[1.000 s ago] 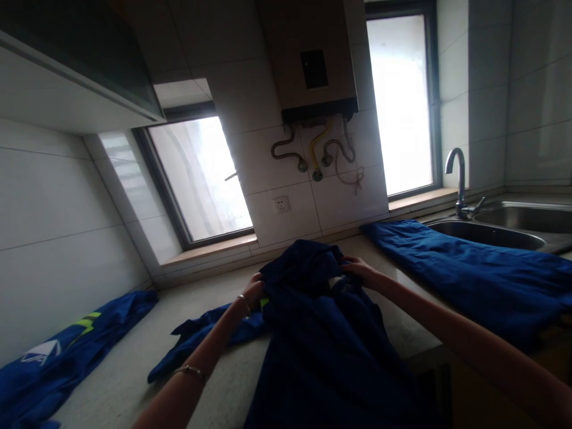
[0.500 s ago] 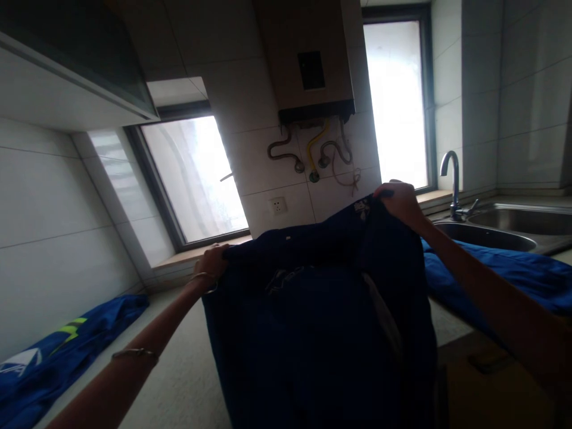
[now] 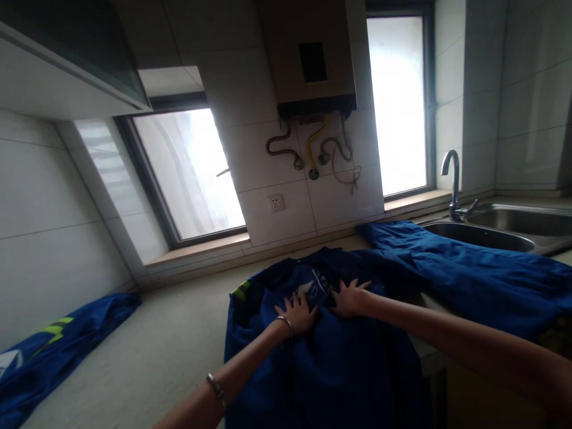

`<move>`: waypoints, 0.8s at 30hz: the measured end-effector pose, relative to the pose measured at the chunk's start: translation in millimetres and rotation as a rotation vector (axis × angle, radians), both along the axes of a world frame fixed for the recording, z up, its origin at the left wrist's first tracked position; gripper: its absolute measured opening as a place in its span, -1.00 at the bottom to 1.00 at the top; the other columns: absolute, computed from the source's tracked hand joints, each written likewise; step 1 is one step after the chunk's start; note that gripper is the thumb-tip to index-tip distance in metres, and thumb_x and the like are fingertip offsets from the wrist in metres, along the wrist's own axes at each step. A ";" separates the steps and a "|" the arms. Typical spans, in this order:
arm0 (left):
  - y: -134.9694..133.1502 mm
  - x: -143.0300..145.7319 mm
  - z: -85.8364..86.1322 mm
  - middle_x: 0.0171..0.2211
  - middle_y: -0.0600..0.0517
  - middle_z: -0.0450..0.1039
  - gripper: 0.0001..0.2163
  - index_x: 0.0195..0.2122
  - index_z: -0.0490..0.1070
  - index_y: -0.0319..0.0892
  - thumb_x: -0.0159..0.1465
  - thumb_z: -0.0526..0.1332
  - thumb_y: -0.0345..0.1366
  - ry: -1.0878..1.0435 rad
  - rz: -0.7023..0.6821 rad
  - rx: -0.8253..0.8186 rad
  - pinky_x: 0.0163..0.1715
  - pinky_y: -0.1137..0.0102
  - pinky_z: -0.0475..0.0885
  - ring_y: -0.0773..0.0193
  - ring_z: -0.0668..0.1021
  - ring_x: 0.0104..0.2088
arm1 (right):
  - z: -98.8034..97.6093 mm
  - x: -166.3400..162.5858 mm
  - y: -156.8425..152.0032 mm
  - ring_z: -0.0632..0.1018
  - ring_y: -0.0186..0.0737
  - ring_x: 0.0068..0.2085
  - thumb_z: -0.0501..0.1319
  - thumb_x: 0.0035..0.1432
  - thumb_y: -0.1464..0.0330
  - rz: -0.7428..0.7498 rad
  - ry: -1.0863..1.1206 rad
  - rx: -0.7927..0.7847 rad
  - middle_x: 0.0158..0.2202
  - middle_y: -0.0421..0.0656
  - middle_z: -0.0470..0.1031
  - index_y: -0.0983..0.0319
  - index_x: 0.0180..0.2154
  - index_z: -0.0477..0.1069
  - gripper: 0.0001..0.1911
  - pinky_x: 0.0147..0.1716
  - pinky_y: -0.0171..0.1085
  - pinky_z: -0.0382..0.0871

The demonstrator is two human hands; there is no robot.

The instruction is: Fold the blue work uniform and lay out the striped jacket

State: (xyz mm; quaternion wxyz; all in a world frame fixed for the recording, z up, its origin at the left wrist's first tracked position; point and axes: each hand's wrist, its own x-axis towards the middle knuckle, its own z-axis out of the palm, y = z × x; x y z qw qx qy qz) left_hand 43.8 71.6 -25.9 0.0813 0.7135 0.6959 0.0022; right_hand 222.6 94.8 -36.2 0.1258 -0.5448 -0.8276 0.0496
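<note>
White-tiled kitchen, speckled stone desk: left hand and right hand, each grip open with fingers splayed, press flat on a crumpled blue jacket.

No lettering is legible; the white mark on the blue garment is too blurred.

Faucet over sink; perhaps a heater.
</note>
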 end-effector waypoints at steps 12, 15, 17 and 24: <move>57.2 -31.6 -22.5 0.33 0.03 -0.38 -0.31 0.29 -0.22 0.10 0.17 -0.17 0.22 -0.032 -0.101 0.002 -0.01 -0.38 -0.26 -0.29 -0.23 0.26 | -5.6 17.5 41.3 -0.15 0.66 0.18 -0.17 0.00 -0.28 -0.117 -0.056 -0.181 0.31 0.03 -0.20 -0.09 0.23 -0.01 -0.17 -0.23 0.59 -0.37; 76.2 -46.7 -20.7 0.33 0.07 -0.31 -0.37 0.28 -0.17 0.15 0.20 -0.15 0.17 -0.033 -0.129 0.029 0.02 -0.36 -0.26 -0.23 -0.20 0.27 | -11.6 33.6 68.0 -0.13 0.56 0.21 -0.20 0.06 -0.24 -0.069 -0.002 -0.156 0.31 -0.03 -0.16 -0.11 0.24 -0.05 -0.23 -0.13 0.55 -0.38; 86.9 -57.6 -20.0 0.33 0.09 -0.27 -0.39 0.27 -0.12 0.15 0.21 -0.13 0.15 -0.043 -0.129 0.040 0.04 -0.33 -0.28 -0.20 -0.20 0.27 | -15.0 50.4 84.9 -0.10 0.45 0.23 -0.18 0.15 -0.15 -0.043 0.036 -0.124 0.31 -0.09 -0.10 -0.13 0.24 -0.05 -0.34 -0.07 0.51 -0.37; 111.3 -79.0 -26.3 0.31 0.12 -0.18 -0.44 0.25 -0.05 0.17 0.23 -0.11 0.13 -0.027 -0.118 0.072 0.08 -0.30 -0.26 -0.14 -0.16 0.28 | -27.4 99.2 120.3 0.35 -0.03 0.09 0.00 0.24 0.18 0.104 0.308 0.170 0.05 -0.03 0.39 0.23 0.08 0.34 -0.54 0.14 -0.04 0.06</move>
